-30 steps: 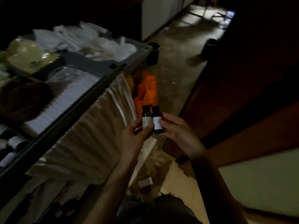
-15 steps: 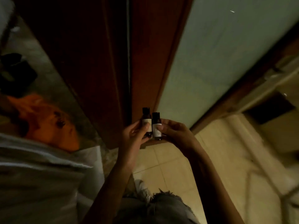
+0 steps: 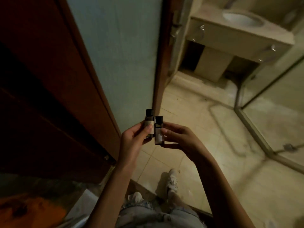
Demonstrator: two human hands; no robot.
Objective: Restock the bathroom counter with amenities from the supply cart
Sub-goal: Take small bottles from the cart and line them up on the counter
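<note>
Two small dark bottles with black caps and pale labels stand upright side by side in front of me. My left hand (image 3: 133, 137) pinches the left bottle (image 3: 149, 124) between thumb and fingers. My right hand (image 3: 179, 139) grips the right bottle (image 3: 158, 130), which sits slightly lower. The two bottles touch each other. Far ahead at the upper right is the bathroom counter (image 3: 212, 22) with a white sink (image 3: 241, 18) set in it.
An open wooden door (image 3: 118, 51) with a pale glass panel stands to my left in the doorway. A glass shower partition (image 3: 271, 89) runs along the right. Beige floor tiles (image 3: 205, 129) lie between me and the counter. Something orange (image 3: 29, 211) lies at the lower left.
The view has swung from the supply cart to the bathroom doorway, and the counter and sink have come into sight. Both hands keep holding the two bottles.
</note>
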